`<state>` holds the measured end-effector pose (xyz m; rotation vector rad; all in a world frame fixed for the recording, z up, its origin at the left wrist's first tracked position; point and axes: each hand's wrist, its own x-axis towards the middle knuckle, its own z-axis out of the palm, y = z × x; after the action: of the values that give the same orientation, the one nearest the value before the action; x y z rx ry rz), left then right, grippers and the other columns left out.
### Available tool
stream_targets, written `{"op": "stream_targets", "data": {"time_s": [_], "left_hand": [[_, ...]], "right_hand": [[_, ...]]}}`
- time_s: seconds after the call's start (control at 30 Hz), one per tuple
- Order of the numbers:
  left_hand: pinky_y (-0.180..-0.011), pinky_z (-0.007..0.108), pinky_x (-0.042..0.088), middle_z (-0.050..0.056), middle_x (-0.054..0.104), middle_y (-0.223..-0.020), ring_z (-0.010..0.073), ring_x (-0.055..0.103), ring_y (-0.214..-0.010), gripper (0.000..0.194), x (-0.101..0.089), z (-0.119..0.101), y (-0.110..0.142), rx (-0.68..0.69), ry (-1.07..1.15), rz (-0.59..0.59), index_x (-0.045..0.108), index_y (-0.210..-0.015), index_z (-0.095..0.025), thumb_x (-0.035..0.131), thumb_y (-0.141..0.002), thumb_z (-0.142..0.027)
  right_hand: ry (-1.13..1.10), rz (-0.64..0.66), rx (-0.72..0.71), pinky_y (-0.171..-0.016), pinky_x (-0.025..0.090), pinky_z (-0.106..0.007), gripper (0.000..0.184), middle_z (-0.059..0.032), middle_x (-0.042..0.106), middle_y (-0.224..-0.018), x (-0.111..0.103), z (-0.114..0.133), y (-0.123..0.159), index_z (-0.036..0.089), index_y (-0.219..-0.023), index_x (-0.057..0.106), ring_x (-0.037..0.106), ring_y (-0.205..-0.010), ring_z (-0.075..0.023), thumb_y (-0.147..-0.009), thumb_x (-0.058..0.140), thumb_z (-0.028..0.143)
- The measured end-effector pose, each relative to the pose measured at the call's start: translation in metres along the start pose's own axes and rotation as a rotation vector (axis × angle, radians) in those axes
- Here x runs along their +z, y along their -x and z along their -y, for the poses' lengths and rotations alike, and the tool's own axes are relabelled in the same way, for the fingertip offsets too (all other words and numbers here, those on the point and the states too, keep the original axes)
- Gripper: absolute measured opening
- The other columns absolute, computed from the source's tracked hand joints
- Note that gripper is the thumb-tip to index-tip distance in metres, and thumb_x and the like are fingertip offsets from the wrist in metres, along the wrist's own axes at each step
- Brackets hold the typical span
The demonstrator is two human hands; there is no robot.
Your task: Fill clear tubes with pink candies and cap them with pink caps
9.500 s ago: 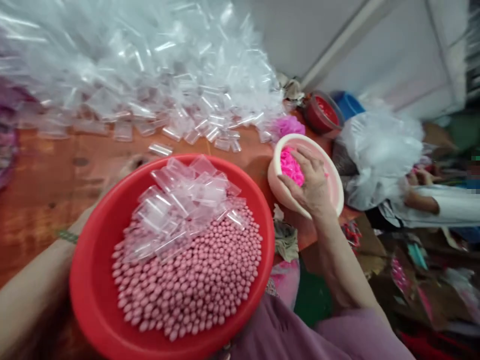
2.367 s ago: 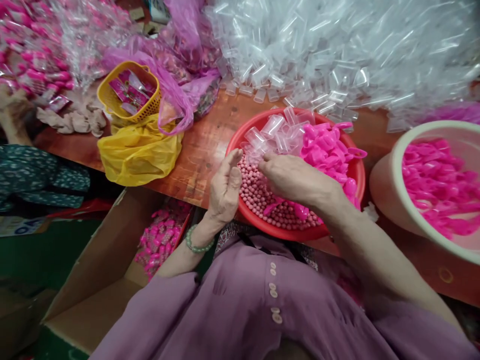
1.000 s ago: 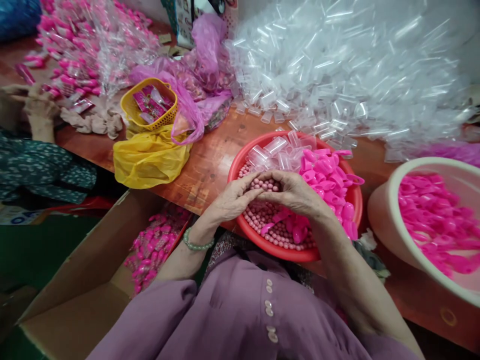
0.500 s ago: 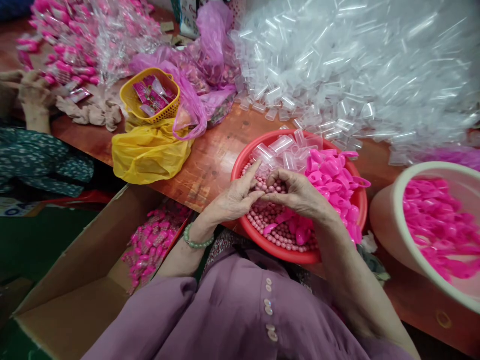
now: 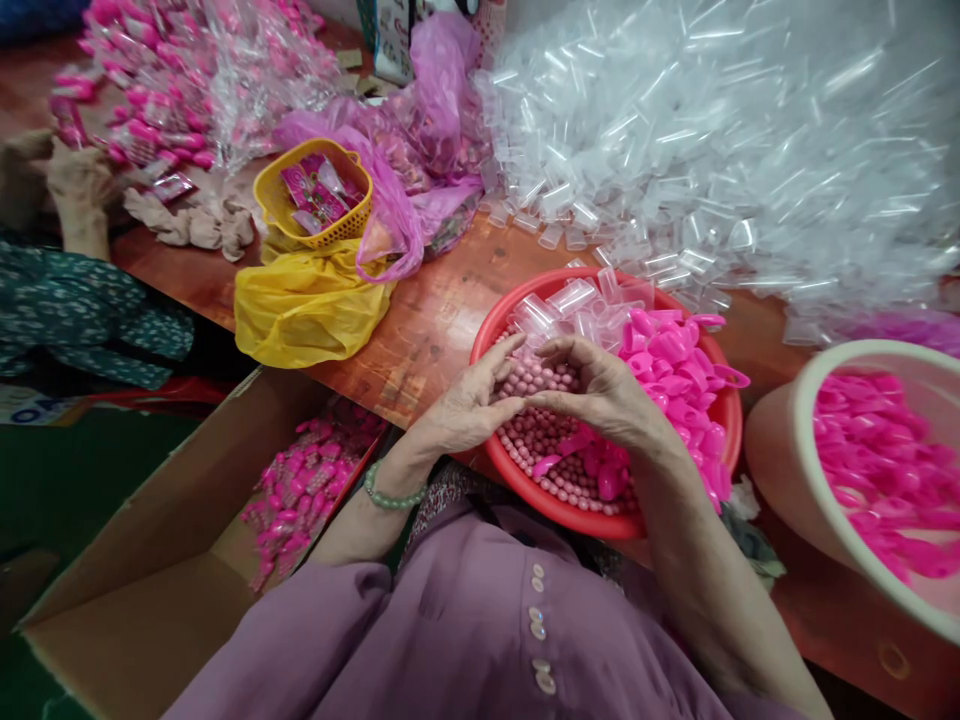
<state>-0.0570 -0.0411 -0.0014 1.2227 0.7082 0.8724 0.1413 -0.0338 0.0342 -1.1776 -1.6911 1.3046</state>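
Note:
Both my hands are over a red basin [image 5: 504, 312] at the table's edge. My left hand [image 5: 471, 398] is at its left side, thumb and fingers apart. Opposite it my right hand [image 5: 609, 390] curves inward with its thumb apart from the fingers. The thumb tips meet or nearly meet, and pink beads [image 5: 538, 378] show in the gap between the hands. I see nothing held; whether the fingertips touch the beads I cannot tell. Clear plastic tubes [image 5: 574, 296] lie at the basin's back, and bright pink plastic caps [image 5: 679, 375] are heaped at its right.
A pale tub [image 5: 806, 440] of pink pieces stands right. Behind rises a heap of clear tubes [image 5: 712, 150]. Left are a yellow basket [image 5: 274, 212], a yellow bag [image 5: 311, 315] and a co-worker's hand [image 5: 79, 190]. Below the table is a cardboard box [image 5: 161, 520].
Since the oldest frame, pink caps have come into the red basin and my right hand has left the pale tub. Lately both hands came together over the beads; their fingertips now part slightly.

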Motion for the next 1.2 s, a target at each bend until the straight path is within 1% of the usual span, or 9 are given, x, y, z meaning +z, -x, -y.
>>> {"op": "stream_targets", "data": {"time_s": [0.1,0.2,0.27,0.37,0.5,0.73,0.83,1.03,1.2], "left_hand": [[-0.120,0.050,0.039,0.016,0.050,-0.155,0.0316,0.049,-0.143,0.075,-0.003,0.002,0.001,-0.003,0.072,-0.002,0.045,-0.150,-0.023,0.075,-0.082,-0.033],[-0.117,0.048,0.043,0.015,0.058,-0.147,0.0304,0.055,-0.137,0.072,-0.006,0.001,0.002,-0.019,0.122,-0.001,0.048,-0.147,-0.021,0.077,-0.082,-0.032],[-0.112,0.047,0.048,0.016,0.064,-0.139,0.0291,0.062,-0.129,0.074,-0.008,-0.001,0.002,-0.041,0.159,0.010,0.047,-0.147,-0.018,0.078,-0.082,-0.032],[-0.109,0.045,0.050,0.016,0.070,-0.128,0.0276,0.068,-0.120,0.077,-0.011,-0.003,0.002,-0.064,0.205,0.030,0.045,-0.148,-0.016,0.079,-0.081,-0.031],[-0.109,0.044,0.050,0.016,0.072,-0.126,0.0282,0.067,-0.121,0.074,-0.013,-0.003,0.001,-0.066,0.236,0.028,0.049,-0.146,-0.015,0.080,-0.080,-0.028],[-0.107,0.042,0.052,0.013,0.072,-0.125,0.0243,0.070,-0.115,0.072,-0.013,-0.004,-0.002,-0.079,0.262,0.064,0.049,-0.144,-0.018,0.080,-0.079,-0.024],[-0.106,0.040,0.052,0.013,0.071,-0.125,0.0234,0.069,-0.115,0.072,-0.013,-0.003,-0.003,-0.095,0.256,0.050,0.051,-0.143,-0.018,0.081,-0.078,-0.023],[-0.105,0.039,0.052,0.012,0.074,-0.120,0.0240,0.070,-0.115,0.067,-0.012,-0.004,-0.005,-0.098,0.261,0.013,0.056,-0.139,-0.016,0.081,-0.078,-0.022],[-0.100,0.036,0.055,0.010,0.075,-0.115,0.0214,0.072,-0.108,0.063,-0.012,-0.003,-0.009,-0.099,0.311,0.011,0.060,-0.133,-0.016,0.083,-0.075,-0.020]], "right_hand": [[0.042,0.061,-0.060,-0.105,0.050,-0.046,0.048,-0.0052,0.070,-0.126,0.002,0.003,0.002,0.028,-0.121,0.064,0.064,-0.115,-0.0244,-0.079,0.082,0.044],[0.035,0.058,-0.095,-0.107,0.050,-0.047,0.044,-0.0044,0.069,-0.129,0.007,0.004,0.003,0.029,-0.122,0.066,0.064,-0.118,-0.0244,-0.083,0.079,0.043],[0.009,0.033,-0.098,-0.103,0.052,-0.045,0.042,-0.0045,0.071,-0.124,0.010,0.003,0.003,0.028,-0.118,0.067,0.066,-0.113,-0.0236,-0.082,0.081,0.043],[-0.053,0.005,-0.055,-0.088,0.056,-0.038,0.037,-0.0035,0.072,-0.107,0.011,0.000,0.001,0.025,-0.107,0.069,0.068,-0.094,-0.0198,-0.079,0.083,0.046],[-0.093,0.001,-0.008,-0.072,0.053,-0.031,0.037,0.0007,0.068,-0.090,0.010,0.000,-0.003,0.024,-0.099,0.067,0.062,-0.076,-0.0146,-0.075,0.085,0.046],[-0.092,0.059,-0.024,-0.084,0.052,-0.033,0.035,-0.0005,0.070,-0.098,0.009,0.007,-0.008,0.024,-0.099,0.069,0.064,-0.090,-0.0173,-0.075,0.086,0.043],[-0.154,0.057,0.029,-0.076,0.050,-0.031,0.036,0.0017,0.066,-0.086,0.010,0.008,-0.007,0.023,-0.092,0.064,0.061,-0.080,-0.0151,-0.073,0.086,0.046],[-0.167,-0.041,0.070,-0.056,0.038,-0.024,0.044,0.0066,0.047,-0.069,0.012,0.008,-0.008,0.023,-0.080,0.055,0.040,-0.060,-0.0091,-0.067,0.090,0.048],[-0.192,-0.045,0.084,-0.058,0.044,-0.025,0.048,0.0062,0.054,-0.073,0.012,0.009,-0.008,0.024,-0.085,0.054,0.047,-0.061,-0.0096,-0.065,0.090,0.049]]}}
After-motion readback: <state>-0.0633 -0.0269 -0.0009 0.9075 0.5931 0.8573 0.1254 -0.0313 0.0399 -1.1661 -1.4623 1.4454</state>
